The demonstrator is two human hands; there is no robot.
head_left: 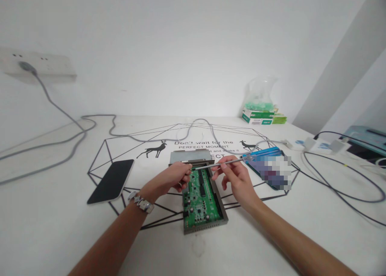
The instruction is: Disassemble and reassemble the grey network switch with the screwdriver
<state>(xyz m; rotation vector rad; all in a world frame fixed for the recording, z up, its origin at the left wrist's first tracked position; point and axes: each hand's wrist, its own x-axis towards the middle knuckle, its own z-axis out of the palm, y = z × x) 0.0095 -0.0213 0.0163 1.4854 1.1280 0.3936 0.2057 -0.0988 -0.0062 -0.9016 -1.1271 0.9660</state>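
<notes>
A green circuit board (197,201) sits in an open metal casing (206,227) on the white table. My right hand (238,181) holds a screwdriver (215,164) by its long metal shaft, over the far end of the board. The screwdriver's blue handle (256,153) points out to the right. At the shaft's tip is my left hand (177,175), its fingers pinched together; whatever is between them is too small to make out. A watch is on my left wrist. Just beyond the casing lies a flat grey metal plate (191,155).
To the left lies a dark-screened phone (111,181). A partly blurred flat object (271,173) rests on the right. Grey cable (144,139) crosses the table's back, near a power strip (313,144). Green and white boxes (257,117) stand by the wall beneath a clear bag (261,93).
</notes>
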